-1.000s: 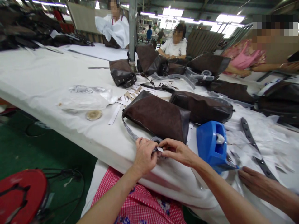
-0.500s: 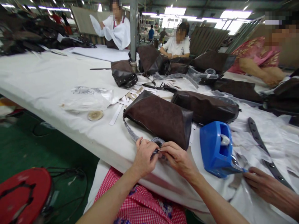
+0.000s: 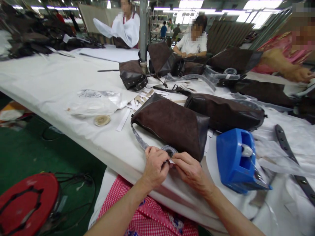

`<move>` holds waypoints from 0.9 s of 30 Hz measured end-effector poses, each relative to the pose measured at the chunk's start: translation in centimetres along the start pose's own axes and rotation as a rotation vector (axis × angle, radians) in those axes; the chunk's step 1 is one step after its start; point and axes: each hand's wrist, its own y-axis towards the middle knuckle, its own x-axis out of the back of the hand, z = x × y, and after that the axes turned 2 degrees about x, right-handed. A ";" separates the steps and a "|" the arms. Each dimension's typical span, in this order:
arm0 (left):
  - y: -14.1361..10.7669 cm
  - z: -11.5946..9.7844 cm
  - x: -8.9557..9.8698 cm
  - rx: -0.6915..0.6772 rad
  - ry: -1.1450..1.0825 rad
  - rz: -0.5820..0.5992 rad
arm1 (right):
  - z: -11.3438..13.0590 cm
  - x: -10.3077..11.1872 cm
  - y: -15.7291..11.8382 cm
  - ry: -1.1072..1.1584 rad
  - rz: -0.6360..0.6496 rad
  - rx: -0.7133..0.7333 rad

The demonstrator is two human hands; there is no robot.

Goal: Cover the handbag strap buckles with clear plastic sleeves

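A dark brown bag point(image 3: 169, 123) with black leather ends lies at the table's near edge. Its strap point(image 3: 139, 137), wrapped in clear plastic, curves from the bag's left corner down to my hands. My left hand point(image 3: 155, 165) is closed around the wrapped strap. Close against it, my right hand point(image 3: 190, 168) pinches at the same spot, with a small white piece showing at the fingertips; what exactly it grips is partly hidden. Between the hands and the bag a loop of clear plastic point(image 3: 169, 149) shows.
Right of the bag stands a blue tape dispenser point(image 3: 231, 157). A second brown bag point(image 3: 223, 111) lies behind. A tape roll point(image 3: 102, 120), paper strips point(image 3: 124, 119) and a plastic bag point(image 3: 95, 102) lie to the left. A red cable reel point(image 3: 27, 203) is on the floor. Several people work around.
Another person's hand at the tape dispenser has left the view. My hands stay together at the strap, the right fingers slightly shifted. The view has turned a little left.
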 end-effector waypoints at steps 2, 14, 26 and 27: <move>-0.1 0.0 0.0 0.002 0.007 -0.002 | -0.1 0.5 -0.1 0.044 0.040 -0.007; 0.0 0.0 0.1 -0.007 0.021 0.023 | -0.7 1.9 2.2 0.427 0.185 -0.362; 0.1 0.2 1.2 -0.047 0.170 0.159 | -1.1 1.6 2.7 0.259 0.270 -0.271; 0.3 0.2 1.5 -0.063 0.181 0.189 | -1.0 1.5 2.7 0.241 0.268 -0.261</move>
